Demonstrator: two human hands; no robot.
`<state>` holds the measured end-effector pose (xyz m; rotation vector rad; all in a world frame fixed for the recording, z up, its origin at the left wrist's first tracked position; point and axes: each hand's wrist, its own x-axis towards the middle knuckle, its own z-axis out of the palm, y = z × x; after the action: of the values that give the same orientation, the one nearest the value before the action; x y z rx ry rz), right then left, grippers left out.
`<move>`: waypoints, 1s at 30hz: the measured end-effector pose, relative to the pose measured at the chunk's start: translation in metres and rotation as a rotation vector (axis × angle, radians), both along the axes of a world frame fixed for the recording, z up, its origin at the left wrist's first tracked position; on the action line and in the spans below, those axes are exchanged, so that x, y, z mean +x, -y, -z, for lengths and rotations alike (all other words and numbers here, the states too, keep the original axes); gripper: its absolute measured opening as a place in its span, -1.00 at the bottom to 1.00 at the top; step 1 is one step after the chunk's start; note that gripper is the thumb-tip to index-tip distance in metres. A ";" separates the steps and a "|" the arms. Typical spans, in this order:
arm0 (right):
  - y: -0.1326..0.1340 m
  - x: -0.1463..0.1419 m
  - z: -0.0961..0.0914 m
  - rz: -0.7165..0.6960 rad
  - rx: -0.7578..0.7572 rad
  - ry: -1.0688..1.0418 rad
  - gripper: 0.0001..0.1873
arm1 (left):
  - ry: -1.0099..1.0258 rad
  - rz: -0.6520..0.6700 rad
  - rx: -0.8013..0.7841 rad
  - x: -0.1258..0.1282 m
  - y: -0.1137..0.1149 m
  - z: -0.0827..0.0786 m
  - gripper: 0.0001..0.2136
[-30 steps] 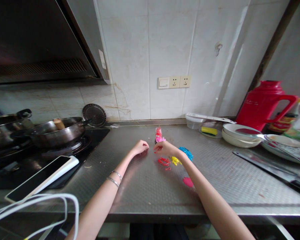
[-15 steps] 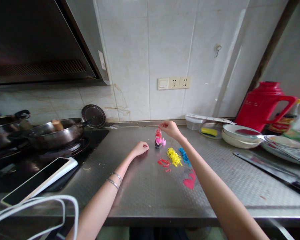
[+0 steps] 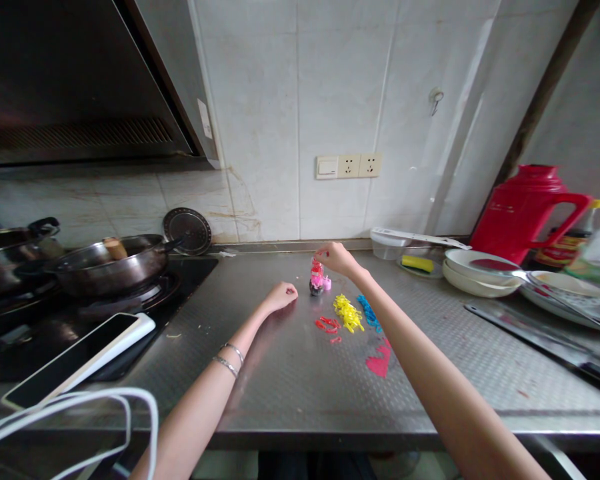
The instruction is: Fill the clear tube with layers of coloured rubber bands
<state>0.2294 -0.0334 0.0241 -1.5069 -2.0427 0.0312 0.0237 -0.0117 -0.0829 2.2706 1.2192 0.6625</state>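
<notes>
A small clear bottle (image 3: pixel 317 279), dark at the base with pink and red filling above, stands upright on the steel counter. My right hand (image 3: pixel 335 259) is over its mouth, thumb and fingertips pinched together; whatever they hold is too small to make out. Left of the bottle, my left hand (image 3: pixel 281 295) rests on the counter with loosely curled fingers and nothing visible in them. A lilac piece like a cap (image 3: pixel 327 283) sits against the bottle. Nearer me lie red strips (image 3: pixel 327 325), a pile of yellow strips (image 3: pixel 349 313) and blue strips (image 3: pixel 369 313), partly behind my right forearm.
A red heart-shaped piece (image 3: pixel 379 362) lies by my right forearm. On the right are a long knife (image 3: pixel 530 339), stacked bowls (image 3: pixel 480 283), a sponge (image 3: pixel 417 264) and a red thermos (image 3: pixel 525 213). A phone-like device (image 3: pixel 80 360), white cable (image 3: pixel 147 413) and pan (image 3: pixel 113 270) are left.
My right hand has shifted slightly left and down, closer onto the bottle's mouth. My left hand and the strips stay where they were.
</notes>
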 end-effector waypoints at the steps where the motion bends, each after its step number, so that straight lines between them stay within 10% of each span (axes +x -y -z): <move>1: 0.000 0.001 0.000 -0.009 0.023 -0.021 -0.75 | -0.005 -0.002 -0.001 0.000 0.000 0.000 -0.77; 8: 0.009 0.016 0.014 -0.035 0.206 -0.228 -0.73 | -0.052 0.034 0.078 0.006 0.008 -0.006 -0.80; 19: 0.026 0.044 0.082 0.069 0.086 -0.291 -0.70 | -0.183 0.433 0.156 0.047 0.051 -0.023 -0.79; 30: 0.034 0.052 0.093 0.065 0.038 -0.281 -0.69 | -0.234 0.407 0.130 0.060 0.064 -0.015 -0.88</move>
<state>0.2811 -0.0674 -0.0688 -1.4552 -1.7620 0.1671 0.0839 -0.0754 -0.0680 2.6563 0.7843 0.3389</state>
